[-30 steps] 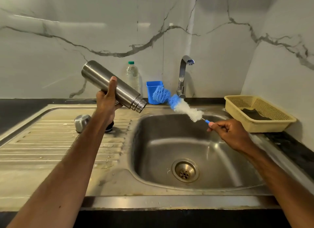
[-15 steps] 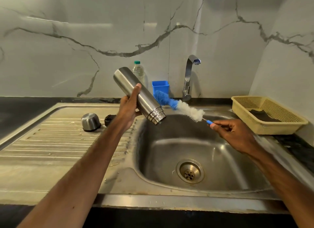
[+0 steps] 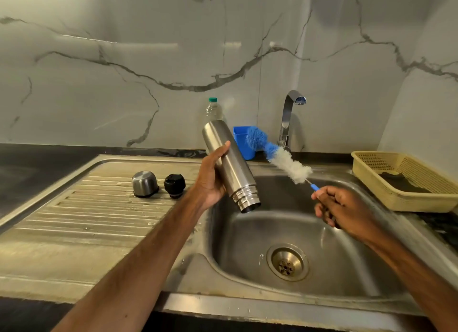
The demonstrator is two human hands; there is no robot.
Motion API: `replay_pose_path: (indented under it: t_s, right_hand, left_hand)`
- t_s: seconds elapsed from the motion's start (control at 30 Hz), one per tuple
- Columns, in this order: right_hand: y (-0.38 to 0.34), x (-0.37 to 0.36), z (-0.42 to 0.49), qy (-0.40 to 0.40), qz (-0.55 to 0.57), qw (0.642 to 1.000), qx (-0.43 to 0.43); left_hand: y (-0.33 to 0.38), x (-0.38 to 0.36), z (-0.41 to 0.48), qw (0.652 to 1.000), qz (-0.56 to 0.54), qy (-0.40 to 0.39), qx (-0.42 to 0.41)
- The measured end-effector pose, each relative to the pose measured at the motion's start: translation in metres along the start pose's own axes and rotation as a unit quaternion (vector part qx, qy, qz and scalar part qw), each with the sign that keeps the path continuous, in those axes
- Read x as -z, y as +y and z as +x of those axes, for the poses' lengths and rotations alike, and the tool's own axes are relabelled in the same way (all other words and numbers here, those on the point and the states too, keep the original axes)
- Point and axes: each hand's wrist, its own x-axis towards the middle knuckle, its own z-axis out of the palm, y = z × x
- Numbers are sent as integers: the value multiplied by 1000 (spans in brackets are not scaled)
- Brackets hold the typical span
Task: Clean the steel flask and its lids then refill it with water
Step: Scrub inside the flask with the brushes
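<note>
One view only, wide-angle camera on the person's head, facing forward and down at the sink [image 3: 334, 232], near enough that both forearms [image 3: 138, 257] enter from the bottom edge, marble wall [image 3: 124, 96] straight ahead, edges bowed by the lens

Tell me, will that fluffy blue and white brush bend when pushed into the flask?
Probably a bit. The brush has a thin stem and its blue tip already curves sideways, so it likely flexes. Its fluffy bristles should squash easily at the flask mouth. The right hand holds it by the handle end alone, so it seems light.
</note>
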Motion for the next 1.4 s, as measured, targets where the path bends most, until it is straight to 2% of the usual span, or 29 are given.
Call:
replay_pose_path:
  t_s: [0.27, 0.47, 0.7, 0.83, 1.0, 1.17, 1.4]
  right_hand:
    - [-12, -2, -5, 12, 24, 1000, -1]
    - [-16, 0, -5, 12, 24, 1000, -1]
    - [-22, -3, -7, 11, 64, 998, 8]
    - [-31, -7, -11, -7, 68, 997, 31]
    - [-28, -13, -8, -48, 70, 996, -23]
    - [-27, -16, -7, -53, 104, 992, -57]
    - [-32, -21, -13, -90, 98, 991, 9]
  left_hand:
    - [-4, -9, -2, 996, -30, -65, 52]
    - [-5, -11, -4, 979, -141, -82, 120]
    - [-8, -12, -4, 994, -48, -30, 89]
    - [-12, -14, 2, 995, -31, -29, 93]
    - [-17, -11, 6, 994, -22, -21, 109]
    - [-16, -12, 4, 992, -28, 0, 122]
    - [-13, -8, 8, 994, -21, -1, 107]
